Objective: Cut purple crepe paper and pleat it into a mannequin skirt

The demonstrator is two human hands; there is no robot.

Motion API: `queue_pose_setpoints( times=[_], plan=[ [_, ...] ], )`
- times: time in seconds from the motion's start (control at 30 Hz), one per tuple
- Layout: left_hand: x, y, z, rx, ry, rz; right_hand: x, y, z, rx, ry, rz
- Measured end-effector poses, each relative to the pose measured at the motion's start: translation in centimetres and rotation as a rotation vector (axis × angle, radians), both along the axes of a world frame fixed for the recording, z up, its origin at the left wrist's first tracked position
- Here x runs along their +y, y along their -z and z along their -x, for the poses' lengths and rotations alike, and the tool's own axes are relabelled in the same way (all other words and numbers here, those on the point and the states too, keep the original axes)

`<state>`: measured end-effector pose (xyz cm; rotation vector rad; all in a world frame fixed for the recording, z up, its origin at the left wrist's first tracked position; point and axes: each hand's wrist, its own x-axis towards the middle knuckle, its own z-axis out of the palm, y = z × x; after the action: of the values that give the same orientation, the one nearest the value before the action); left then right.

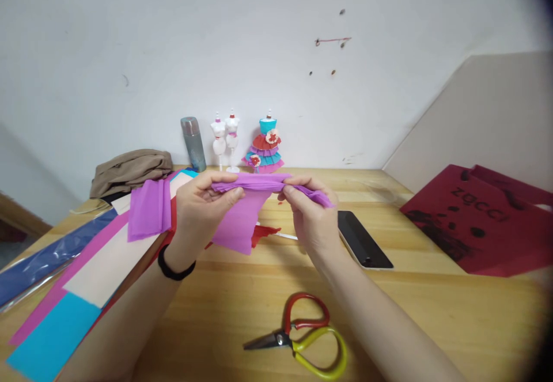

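Note:
Between my two hands, above the table, stretches a folded strip of purple crepe paper (263,182), with a loose flap of it hanging down. My left hand (201,200) pinches its left end between thumb and fingers. At the other end, my right hand (309,200) grips the folds, and a short tail sticks out past the fingers. Below lie scissors (283,339) with one red and one yellow handle, blades pointing left. A scrap of red paper (263,233) and a thin white stick (286,236) lie behind the hanging flap.
Coloured paper strips (108,267) and a folded purple piece (149,209) lie left. At the wall stand a bottle (193,143), two white mini mannequins (219,134) and one in a ruffled paper dress (264,148). A phone (363,241) and red bag (475,226) lie right.

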<state>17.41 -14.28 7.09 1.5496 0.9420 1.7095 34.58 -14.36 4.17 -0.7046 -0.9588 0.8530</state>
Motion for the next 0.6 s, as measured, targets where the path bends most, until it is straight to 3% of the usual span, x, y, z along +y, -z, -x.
queue_pose_setpoints(
  times=[0.27,0.6],
  plan=[
    [0.0,-0.9,0.8,0.087,0.252,0.154,0.3,1.0,-0.2,-0.098,0.042,-0.119],
    [0.3,-0.5,0.9,0.077,0.244,0.237,0.3,1.4,-0.3,-0.158,0.047,-0.155]
  ],
)
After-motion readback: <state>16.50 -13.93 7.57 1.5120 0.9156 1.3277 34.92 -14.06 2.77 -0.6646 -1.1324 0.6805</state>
